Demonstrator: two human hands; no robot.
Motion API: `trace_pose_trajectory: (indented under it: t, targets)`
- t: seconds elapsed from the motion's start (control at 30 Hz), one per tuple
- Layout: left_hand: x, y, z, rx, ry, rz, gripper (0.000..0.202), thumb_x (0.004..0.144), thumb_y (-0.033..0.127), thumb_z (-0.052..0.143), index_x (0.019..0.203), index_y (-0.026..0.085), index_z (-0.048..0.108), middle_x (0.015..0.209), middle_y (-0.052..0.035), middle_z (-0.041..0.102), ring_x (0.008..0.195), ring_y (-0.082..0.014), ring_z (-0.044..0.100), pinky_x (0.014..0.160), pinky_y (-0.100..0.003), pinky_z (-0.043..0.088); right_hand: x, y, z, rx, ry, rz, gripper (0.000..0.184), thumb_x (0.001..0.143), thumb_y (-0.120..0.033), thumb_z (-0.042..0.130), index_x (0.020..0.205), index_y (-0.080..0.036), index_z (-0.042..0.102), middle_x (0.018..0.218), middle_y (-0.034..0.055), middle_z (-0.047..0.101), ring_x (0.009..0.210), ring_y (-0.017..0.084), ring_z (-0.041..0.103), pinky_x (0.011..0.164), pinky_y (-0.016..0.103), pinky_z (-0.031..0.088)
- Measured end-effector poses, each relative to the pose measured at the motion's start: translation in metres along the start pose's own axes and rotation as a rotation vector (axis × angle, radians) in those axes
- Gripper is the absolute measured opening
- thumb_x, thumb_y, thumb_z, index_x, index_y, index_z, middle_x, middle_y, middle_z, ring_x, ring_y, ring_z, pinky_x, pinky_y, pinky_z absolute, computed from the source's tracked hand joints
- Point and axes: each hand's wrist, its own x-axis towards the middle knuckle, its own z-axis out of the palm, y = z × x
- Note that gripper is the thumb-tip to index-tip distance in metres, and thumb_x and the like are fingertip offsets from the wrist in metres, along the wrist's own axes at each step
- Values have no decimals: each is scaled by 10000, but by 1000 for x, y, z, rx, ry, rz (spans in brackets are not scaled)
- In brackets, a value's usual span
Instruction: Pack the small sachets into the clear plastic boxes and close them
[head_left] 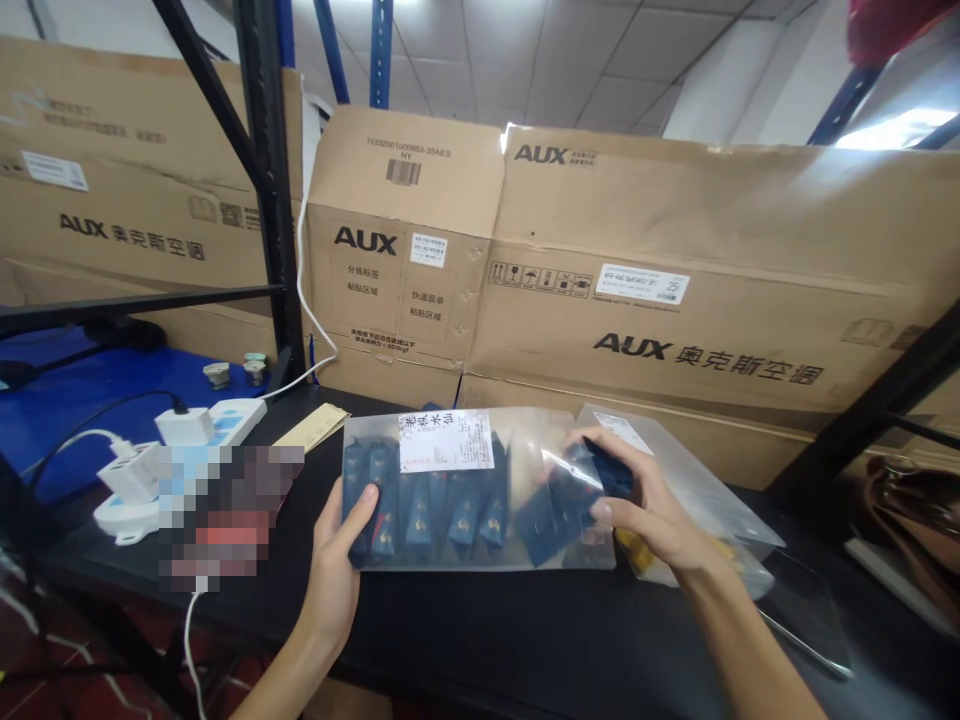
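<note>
Above the black bench (487,630), the left hand (339,565) clasps the left end of a clear bag (480,510) of dark blue sachets, and the right hand (649,510) pinches its right end with closed fingers. The bag's white label (445,440) reads 老枞水仙. Bare bench lies in front of it, and cardboard boxes (675,290) printed AUX wall off the back.

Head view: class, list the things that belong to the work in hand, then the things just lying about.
In hand: left hand, right hand, frosted bag, dark blue packet, white label.
Lying about: power strips, cardboard boxes, brown envelope.
</note>
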Motion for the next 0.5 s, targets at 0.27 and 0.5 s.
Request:
trace_pose_trajectory:
  t: [0.27, 0.5]
  targets:
    - [4, -7, -7, 164, -47, 40, 653, 823, 533, 895, 1388, 239, 749, 1397, -98, 755, 1327, -375, 687, 1101, -411, 558, 4, 24, 11, -619, 63, -114, 479, 985, -546, 727, 1371, -267, 781, 1230, 103, 839, 1059, 319, 817, 907, 508, 689]
    - [2, -2, -3, 35, -1, -73, 708, 792, 526, 918, 1409, 233, 735, 1397, -97, 757, 1330, -388, 682, 1113, -456, 564, 17, 41, 59, -599, 572, -562, 191, 1034, -302, 709, 963, -238, 874, 832, 51, 845, 666, 231, 801, 655, 337, 677]
